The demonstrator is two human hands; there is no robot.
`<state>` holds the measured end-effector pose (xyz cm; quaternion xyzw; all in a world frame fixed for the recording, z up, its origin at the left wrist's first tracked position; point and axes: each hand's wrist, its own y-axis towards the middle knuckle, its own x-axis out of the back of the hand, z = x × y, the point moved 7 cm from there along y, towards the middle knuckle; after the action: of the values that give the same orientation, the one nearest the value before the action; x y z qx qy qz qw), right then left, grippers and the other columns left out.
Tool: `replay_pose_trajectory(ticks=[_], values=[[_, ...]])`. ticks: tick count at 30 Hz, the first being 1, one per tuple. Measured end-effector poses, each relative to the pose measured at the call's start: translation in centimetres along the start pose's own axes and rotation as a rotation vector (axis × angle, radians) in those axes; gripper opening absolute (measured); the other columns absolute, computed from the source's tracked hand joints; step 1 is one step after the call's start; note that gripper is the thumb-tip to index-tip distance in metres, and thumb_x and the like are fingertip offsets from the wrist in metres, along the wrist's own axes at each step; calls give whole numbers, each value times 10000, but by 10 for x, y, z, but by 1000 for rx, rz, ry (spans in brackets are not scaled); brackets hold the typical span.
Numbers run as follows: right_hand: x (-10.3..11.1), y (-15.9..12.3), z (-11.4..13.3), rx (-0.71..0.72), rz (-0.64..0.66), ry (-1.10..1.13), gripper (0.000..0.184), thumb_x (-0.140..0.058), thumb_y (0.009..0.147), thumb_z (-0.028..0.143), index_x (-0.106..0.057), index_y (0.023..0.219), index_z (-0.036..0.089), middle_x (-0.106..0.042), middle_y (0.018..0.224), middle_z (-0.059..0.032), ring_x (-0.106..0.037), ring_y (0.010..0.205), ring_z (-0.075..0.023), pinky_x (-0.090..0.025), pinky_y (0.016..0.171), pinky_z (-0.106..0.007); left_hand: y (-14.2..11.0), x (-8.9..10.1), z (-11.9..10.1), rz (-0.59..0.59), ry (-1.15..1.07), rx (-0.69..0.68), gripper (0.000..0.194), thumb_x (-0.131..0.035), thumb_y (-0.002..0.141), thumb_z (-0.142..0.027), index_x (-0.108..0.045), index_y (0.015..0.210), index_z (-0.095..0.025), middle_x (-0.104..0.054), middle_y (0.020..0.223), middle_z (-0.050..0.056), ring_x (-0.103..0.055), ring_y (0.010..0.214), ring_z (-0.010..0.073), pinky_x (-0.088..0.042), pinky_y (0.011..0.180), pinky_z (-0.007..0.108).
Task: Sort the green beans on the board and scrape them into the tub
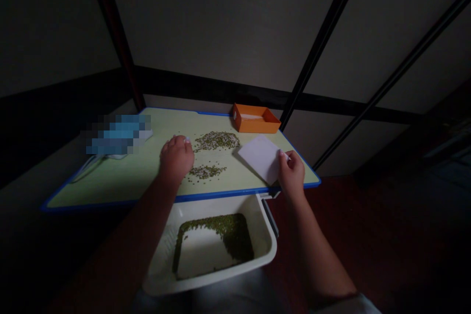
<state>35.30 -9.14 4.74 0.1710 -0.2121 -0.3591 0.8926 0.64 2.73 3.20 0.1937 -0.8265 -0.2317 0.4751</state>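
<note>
Beans [206,171], small, hard, prone to roll, lie just beyond curled left hand [176,159] fingers; right hand [292,172] fingers pinch thin, flexible card [260,157] at its near edge.

The flat bench top [121,176] is pale yellow-green, and it has a bright blue edge all the way round. Two little heaps of small beans lie on it: the far heap [216,141] is green mixed with pale specks, and the near heap [206,171] looks the same. A small box [255,118] at the back is orange, with a white patch inside. A flat sheet of card [261,157] is white. The plastic tub [217,248] is cream-white, and the beans in it [235,235] are dark green. A thing at the left [119,133] is blue and white. The wall behind is grey with black bars.
</note>
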Motion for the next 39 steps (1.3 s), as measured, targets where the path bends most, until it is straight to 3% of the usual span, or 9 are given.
replay_pose_trajectory(ticks=[4, 11, 16, 24, 28, 34, 39], values=[[-23, -7, 1, -53, 158, 86, 447, -592, 821, 669, -471, 688, 261, -327, 503, 91, -285, 470, -119, -175, 470, -281, 0, 0, -1, 18, 4, 8, 424, -302, 961, -302, -655, 1114, -125, -711, 1158, 227, -629, 1194, 338, -436, 1117, 504], [-34, -10, -4, -56, 182, 53, 365, -577, 801, 583, -489, 672, 253, -382, 494, 77, -322, 480, -123, -205, 475, -275, 0, -1, -1, 40, 10, 23, 432, -314, 969, -328, -659, 1130, -124, -693, 1189, 241, -608, 1239, 346, -423, 1142, 519], [-26, -8, -5, -79, 127, -13, 347, -580, 852, 523, -468, 653, 261, -388, 491, 69, -335, 480, -137, -215, 489, -294, -1, 1, -2, 31, 26, 22, 450, -290, 967, -329, -657, 1130, -126, -697, 1153, 233, -615, 1204, 347, -443, 1113, 511], [-4, 3, -2, 20, -66, -82, 319, -585, 854, 509, -481, 673, 269, -390, 517, 58, -331, 523, -161, -203, 542, -318, -3, 2, -3, 27, 4, 29, 415, -309, 968, -329, -654, 1111, -147, -693, 1155, 216, -616, 1201, 329, -451, 1097, 499], [-15, 8, 5, 49, 59, 34, 334, -555, 851, 565, -505, 729, 258, -361, 567, 71, -316, 550, -153, -234, 550, -305, -2, 1, -5, 55, 20, 24, 413, -313, 970, -331, -652, 1112, -140, -684, 1195, 234, -602, 1240, 337, -431, 1120, 511], [-48, 13, 20, 112, 251, 140, 267, -546, 837, 498, -510, 751, 247, -453, 634, 48, -408, 619, -156, -300, 586, -290, -1, 0, -6, 53, 12, -26, 415, -312, 966, -303, -657, 1123, -135, -707, 1183, 231, -602, 1248, 340, -418, 1130, 529], [-58, 16, 15, 106, 289, 149, 235, -566, 843, 450, -513, 743, 244, -457, 631, 53, -422, 638, -157, -327, 611, -286, -1, -2, -3, 50, 7, -26, 406, -325, 969, -314, -664, 1118, -146, -718, 1161, 207, -617, 1224, 322, -419, 1128, 514]])
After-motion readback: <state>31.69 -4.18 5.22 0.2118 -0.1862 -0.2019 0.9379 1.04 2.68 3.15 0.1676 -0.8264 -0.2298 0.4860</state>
